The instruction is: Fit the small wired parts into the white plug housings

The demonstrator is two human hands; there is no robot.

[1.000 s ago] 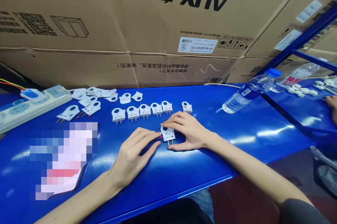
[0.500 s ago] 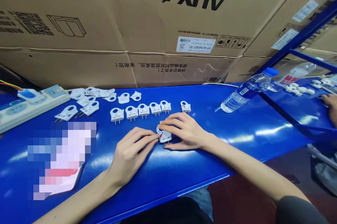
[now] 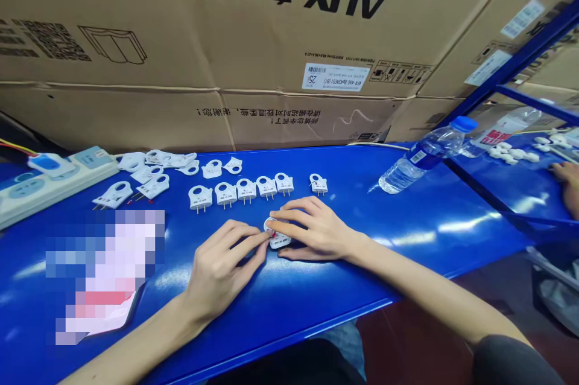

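Observation:
A white two-pin plug housing with a ring-shaped top [image 3: 280,241] lies on the blue table in front of me. My right hand [image 3: 319,232] reaches over it from the right, its fingers curled around it and covering much of its upper side. From the left, my left hand [image 3: 230,264] pinches with thumb and forefinger at a small red part [image 3: 273,233] on the housing; the fingertips partly hide what they grip. Just beyond stand several similar white plugs [image 3: 246,190] in a row, pins toward me, and a single plug [image 3: 318,183] sits apart to the right.
More white plug pieces [image 3: 154,174] are heaped at the back left beside a power strip [image 3: 58,183]. A partly blurred phone [image 3: 115,312] lies on the left. A water bottle [image 3: 423,155] leans at the right, near a blue frame bar. Another person's hand [image 3: 569,183] shows at the far right.
Both hands and the plug have shifted slightly left. My right fingers now cover more of the plug's upper side. The other plugs have stayed in place.

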